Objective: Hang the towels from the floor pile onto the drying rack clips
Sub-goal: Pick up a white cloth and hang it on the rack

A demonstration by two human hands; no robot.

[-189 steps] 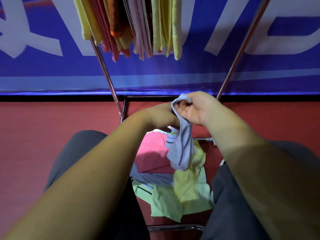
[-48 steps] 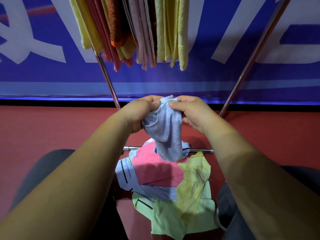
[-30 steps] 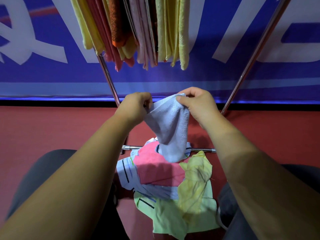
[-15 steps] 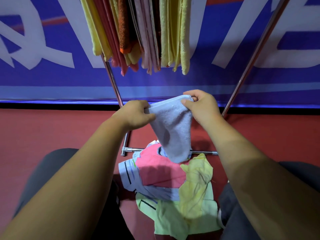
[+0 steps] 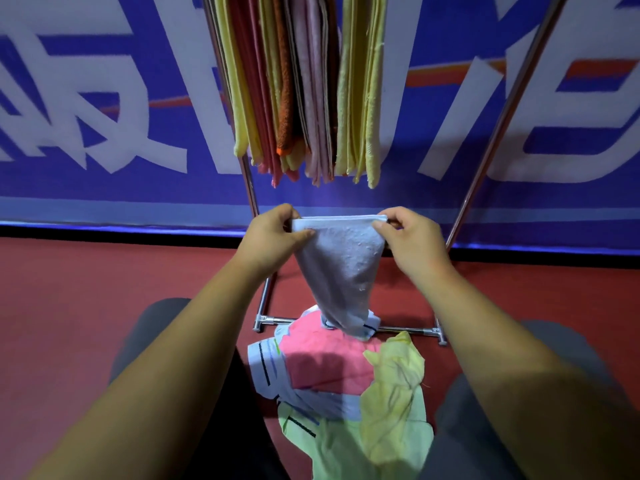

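Pinching a blue towel (image 5: pixel 341 271) by its top corners with left hand (image 5: pixel 273 237) and right hand (image 5: pixel 412 240), stretching the edge taut between them, below hung towels (image 5: pixel 301 98), above the pile (image 5: pixel 346 382).

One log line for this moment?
left hand pinching pale blue terry towel | right hand pinching same towel | multicoloured towel pile on floor

Pale blue, plain, on the centre towel (image 5: pixel 341 271). At 12 o'clock, hanging towels (image 5: pixel 298 81) in yellow, rose red, orange and pale pink. At 6 o'clock, pile (image 5: pixel 346 393) of pink, yellow, light green and pale blue, the last two crossed by black stripes. Blue banner (image 5: pixel 104 188) with white lettering and an orange-red streak; red floor (image 5: pixel 104 289); silver rack (image 5: pixel 498 133).
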